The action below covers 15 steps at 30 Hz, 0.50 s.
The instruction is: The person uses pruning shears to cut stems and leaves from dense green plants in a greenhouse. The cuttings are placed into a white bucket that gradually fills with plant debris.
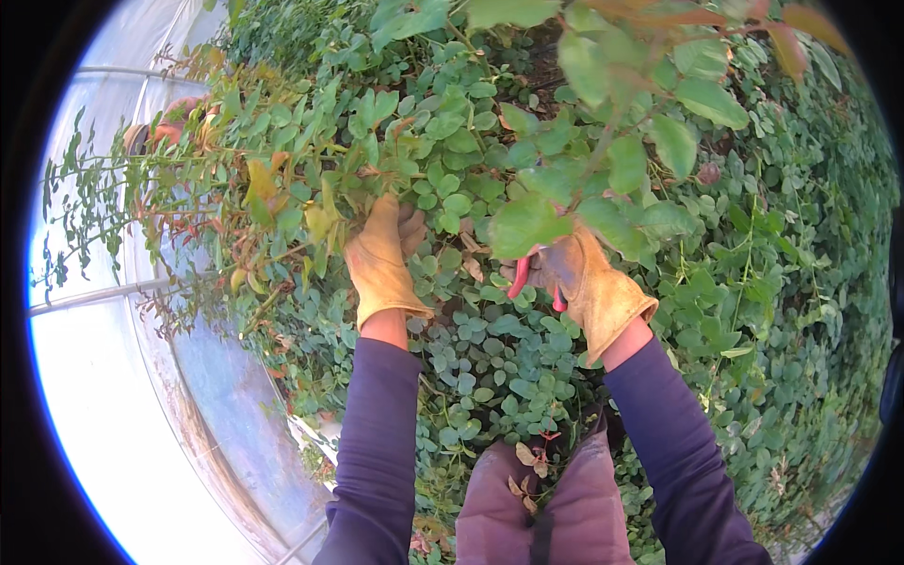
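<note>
My left hand, in a tan leather work glove, reaches into the rose foliage left of centre. Its fingertips are hidden by leaves beside a stem, so whether they hold it cannot be told. In a matching glove, my right hand is closed around the red handles of pruning shears. Leaves of a tall rose shoot hang in front of that hand and cover the shears' blades.
Dense rose bushes fill the right side. Leafy stems surround my legs. On the left stands a translucent plastic greenhouse wall with a metal pipe. Another person, partly hidden by branches, is at the far upper left.
</note>
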Each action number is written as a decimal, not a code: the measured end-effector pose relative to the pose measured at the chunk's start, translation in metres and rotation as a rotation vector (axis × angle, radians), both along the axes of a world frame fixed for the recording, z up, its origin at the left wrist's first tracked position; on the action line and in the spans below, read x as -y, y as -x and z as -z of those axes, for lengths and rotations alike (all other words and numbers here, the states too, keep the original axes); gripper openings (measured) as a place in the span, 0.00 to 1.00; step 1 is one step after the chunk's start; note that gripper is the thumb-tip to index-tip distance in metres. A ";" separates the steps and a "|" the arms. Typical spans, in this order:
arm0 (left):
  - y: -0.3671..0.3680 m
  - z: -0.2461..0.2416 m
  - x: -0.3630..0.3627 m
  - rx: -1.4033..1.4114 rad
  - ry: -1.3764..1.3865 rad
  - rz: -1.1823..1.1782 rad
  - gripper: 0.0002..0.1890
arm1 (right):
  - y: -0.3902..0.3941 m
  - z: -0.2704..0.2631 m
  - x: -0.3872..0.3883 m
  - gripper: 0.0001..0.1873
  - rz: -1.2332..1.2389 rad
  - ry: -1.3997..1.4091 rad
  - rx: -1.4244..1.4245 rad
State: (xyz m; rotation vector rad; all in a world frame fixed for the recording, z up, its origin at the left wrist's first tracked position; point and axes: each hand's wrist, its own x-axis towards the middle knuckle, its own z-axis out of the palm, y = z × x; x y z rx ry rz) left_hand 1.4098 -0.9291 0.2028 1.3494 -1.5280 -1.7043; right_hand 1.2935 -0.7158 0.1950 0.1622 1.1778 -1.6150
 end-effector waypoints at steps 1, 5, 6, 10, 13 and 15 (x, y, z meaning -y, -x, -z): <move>0.000 0.000 0.002 -0.006 -0.014 -0.015 0.33 | 0.001 0.006 -0.001 0.19 0.020 0.051 0.001; -0.001 0.002 0.001 -0.019 -0.052 -0.035 0.31 | 0.002 0.023 -0.003 0.19 0.015 0.044 0.007; -0.002 0.003 -0.003 -0.022 -0.058 -0.036 0.31 | 0.001 0.024 -0.004 0.19 0.009 0.055 0.001; -0.007 0.008 -0.019 -0.044 -0.070 -0.049 0.33 | -0.004 0.017 0.002 0.17 -0.124 -0.007 -0.048; -0.010 0.012 -0.025 -0.049 -0.058 -0.050 0.34 | -0.012 0.010 0.013 0.14 -0.188 -0.040 -0.174; -0.010 0.015 -0.026 -0.011 -0.038 -0.011 0.35 | -0.019 0.006 0.014 0.15 -0.221 -0.121 -0.247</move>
